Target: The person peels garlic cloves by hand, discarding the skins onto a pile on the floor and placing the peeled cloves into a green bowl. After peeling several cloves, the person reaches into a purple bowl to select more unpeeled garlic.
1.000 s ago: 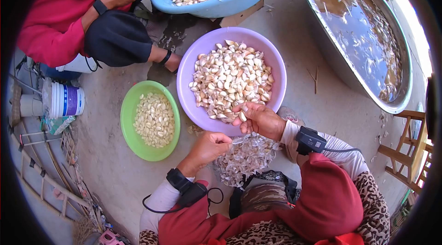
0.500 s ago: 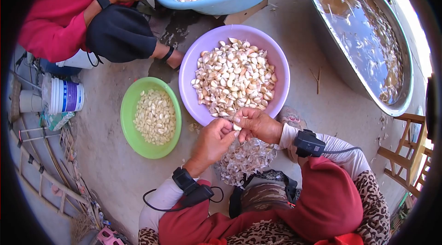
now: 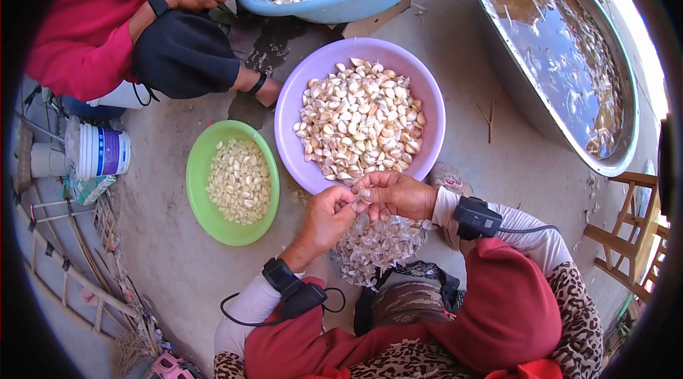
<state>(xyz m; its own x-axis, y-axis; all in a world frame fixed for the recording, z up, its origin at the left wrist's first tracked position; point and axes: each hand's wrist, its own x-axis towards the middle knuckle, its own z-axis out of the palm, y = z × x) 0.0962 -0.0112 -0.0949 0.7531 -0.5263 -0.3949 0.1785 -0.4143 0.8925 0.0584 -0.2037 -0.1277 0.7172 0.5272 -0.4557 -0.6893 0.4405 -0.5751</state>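
Observation:
My left hand (image 3: 326, 217) and my right hand (image 3: 395, 195) meet just past the near rim of the purple basin (image 3: 290, 155). Their fingertips pinch together on a garlic clove, which they mostly cover. Unpeeled garlic cloves (image 3: 361, 116) are heaped in that basin. Below my hands lies a pile of papery garlic skins (image 3: 377, 247). To the left stands a green basin (image 3: 206, 219) with peeled, pale cloves (image 3: 240, 181) in it.
A co-worker in a red sleeve (image 3: 89, 44) sits at upper left, holding a green-handled knife and cloves over a blue basin (image 3: 341, 7). A large metal tub (image 3: 526, 105) of water and skins stands right, near a wooden stool (image 3: 629, 233). White buckets (image 3: 99, 150) stand left.
My fingertips have closed further around the clove, which shows less now. The co-worker's other hand has come into view over the blue basin with cloves in it.

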